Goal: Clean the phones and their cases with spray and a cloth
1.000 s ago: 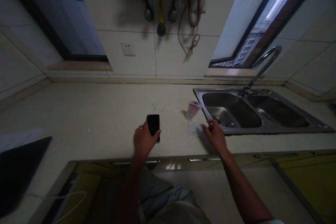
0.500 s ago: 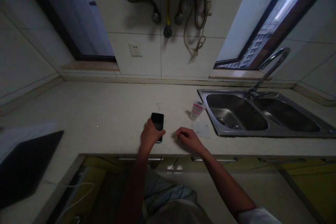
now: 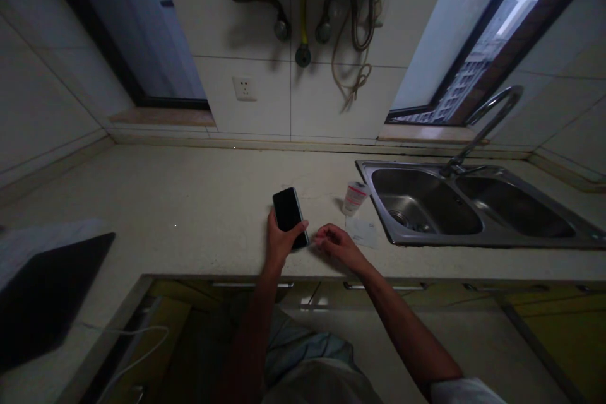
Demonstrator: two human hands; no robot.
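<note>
Pinching that probably slick, fragile phone (image 3: 286, 209) by its edges, left hand's (image 3: 280, 240) holding smart; right hand's (image 3: 344, 250) half-curling, grip unclear.

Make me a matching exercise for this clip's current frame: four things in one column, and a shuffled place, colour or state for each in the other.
Things:
1. Phone
2. Cup
3. Tap
4. Hose

Descriptions:
A. Beside the left edge of the sink
B. Yellow, against the wall
C. Held in the left hand
D. Shiny metal, arched

Right pairs: 1-C, 2-A, 3-D, 4-B
</note>
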